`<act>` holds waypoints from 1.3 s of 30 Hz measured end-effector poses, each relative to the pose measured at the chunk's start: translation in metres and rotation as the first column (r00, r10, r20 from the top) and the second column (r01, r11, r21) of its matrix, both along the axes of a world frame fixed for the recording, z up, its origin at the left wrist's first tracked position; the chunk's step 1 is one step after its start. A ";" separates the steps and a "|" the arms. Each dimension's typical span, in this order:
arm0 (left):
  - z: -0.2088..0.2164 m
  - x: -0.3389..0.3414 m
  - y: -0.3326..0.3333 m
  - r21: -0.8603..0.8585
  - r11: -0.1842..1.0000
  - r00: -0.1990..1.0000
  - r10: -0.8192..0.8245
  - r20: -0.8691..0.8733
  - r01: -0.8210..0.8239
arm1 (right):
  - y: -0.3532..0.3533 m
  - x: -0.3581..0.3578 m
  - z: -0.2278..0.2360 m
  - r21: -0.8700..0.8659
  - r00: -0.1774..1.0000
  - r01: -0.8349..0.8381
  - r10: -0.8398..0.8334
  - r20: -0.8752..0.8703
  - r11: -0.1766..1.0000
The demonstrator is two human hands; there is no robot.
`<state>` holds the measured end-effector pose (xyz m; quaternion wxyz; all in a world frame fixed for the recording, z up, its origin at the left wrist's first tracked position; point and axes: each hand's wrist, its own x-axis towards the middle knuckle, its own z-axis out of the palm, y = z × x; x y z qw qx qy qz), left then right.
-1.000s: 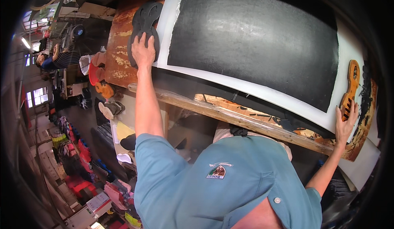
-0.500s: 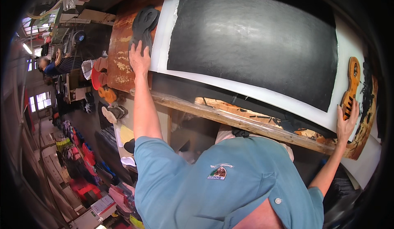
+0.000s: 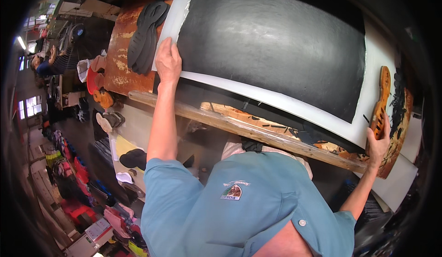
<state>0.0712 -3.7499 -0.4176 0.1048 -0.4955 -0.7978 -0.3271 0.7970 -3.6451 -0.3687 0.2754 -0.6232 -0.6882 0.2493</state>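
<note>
A wide black sheet [image 3: 271,50] lies on a white board [image 3: 221,83] across the bench. At the board's left edge is my left hand [image 3: 169,66], fingers close together round the edge near its front corner. Left of it rest several black sole-shaped pieces [image 3: 146,38], stacked and overlapping, apart from the hand. On the right margin of the board sits an orange sole-shaped cutting die [image 3: 383,93] with slots at its near end. My right hand [image 3: 378,149] grips that near end, thumb on one side and fingers on the other.
The worn brown bench [image 3: 122,57] extends left of the board. A wooden rail [image 3: 258,132] runs along its front, with black scraps behind it. Shoe parts [image 3: 110,120] lie on a lower surface at left. A person [image 3: 46,66] and a fan [image 3: 76,34] are farther off.
My left hand has left the black sole pieces and moved right onto the board's edge, its fingers drawn together. The right hand has shifted lower on the die. The view has moved slightly.
</note>
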 end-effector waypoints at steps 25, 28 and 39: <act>0.021 0.031 0.010 0.141 0.980 0.977 -0.158 0.142 0.138 | -0.029 -0.472 0.036 -0.031 0.829 -0.342 0.286 -0.481 0.939; 0.021 0.026 0.012 0.179 0.971 0.964 -0.192 0.185 0.159 | -0.023 -0.513 0.027 0.091 0.889 -0.327 0.339 -0.308 0.941; 0.019 0.014 0.010 0.225 0.960 0.887 -0.247 0.390 0.169 | -0.023 -0.599 0.002 0.353 0.960 -0.273 0.229 0.162 0.895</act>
